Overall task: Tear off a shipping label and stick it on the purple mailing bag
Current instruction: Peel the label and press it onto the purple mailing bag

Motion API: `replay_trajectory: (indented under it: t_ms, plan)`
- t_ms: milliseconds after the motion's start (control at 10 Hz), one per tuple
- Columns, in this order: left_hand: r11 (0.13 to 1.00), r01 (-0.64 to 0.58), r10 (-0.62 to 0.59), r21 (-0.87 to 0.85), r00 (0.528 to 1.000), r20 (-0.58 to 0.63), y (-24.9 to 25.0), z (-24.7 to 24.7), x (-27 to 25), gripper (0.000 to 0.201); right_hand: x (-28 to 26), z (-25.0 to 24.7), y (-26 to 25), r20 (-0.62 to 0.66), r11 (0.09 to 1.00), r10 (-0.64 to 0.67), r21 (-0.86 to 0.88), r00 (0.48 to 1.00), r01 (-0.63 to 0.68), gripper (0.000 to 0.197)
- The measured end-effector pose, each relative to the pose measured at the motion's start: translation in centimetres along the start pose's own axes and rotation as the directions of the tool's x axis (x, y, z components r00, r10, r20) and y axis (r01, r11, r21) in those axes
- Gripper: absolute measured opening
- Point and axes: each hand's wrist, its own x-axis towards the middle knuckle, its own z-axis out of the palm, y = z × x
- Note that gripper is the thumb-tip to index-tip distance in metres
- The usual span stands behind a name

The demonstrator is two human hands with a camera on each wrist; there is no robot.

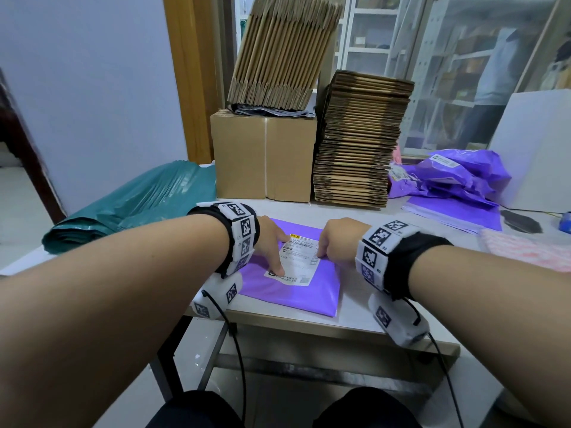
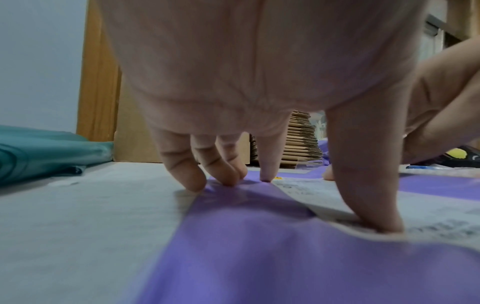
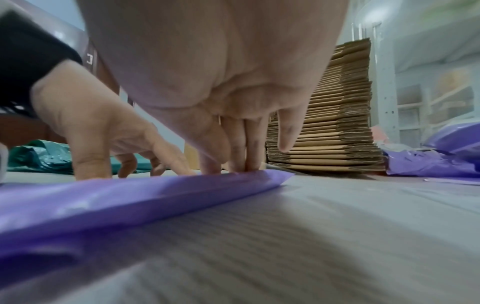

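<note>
While both of my hands bear down on it, the purple mailing bag (image 1: 290, 288) lies flat on the tabletop (image 1: 355, 322) near its front edge, with the white shipping label (image 1: 295, 261) lying on its upper face. My left hand (image 1: 272, 245) is spread, fingers (image 2: 267, 164) straight and apart: the thumb tip presses the label's near left corner, the forefinger touches its far left corner, and the other fingertips rest on the bag's left edge, as the left wrist view shows. My right hand (image 1: 338, 242) comes at the label from the right; its fingers (image 3: 241, 148) are straight and held together, tips pressing down along the label's right side, with the little finger lifted clear in the right wrist view. Neither hand grips anything. Behind the bag, at the back of the tabletop, stand a sealed cardboard box (image 1: 264, 159) and a stack of flattened cartons (image 1: 358, 143), with another bundle of flat cartons (image 1: 284, 50) leaning on top of the box. To the left lies a roll of green bags (image 1: 136, 202), and to the right a heap of purple bags (image 1: 457, 177).
</note>
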Motion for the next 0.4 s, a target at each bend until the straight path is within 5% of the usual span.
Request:
replay_trajectory:
  t_ms: [400]
  plan:
    - [0.994,0.009,-0.005,0.105,0.999,-0.04,-0.24,0.59,-0.6,0.1,-0.08,-0.46,0.57,-0.067,1.0,-0.008,0.022,0.998,0.01,0.03]
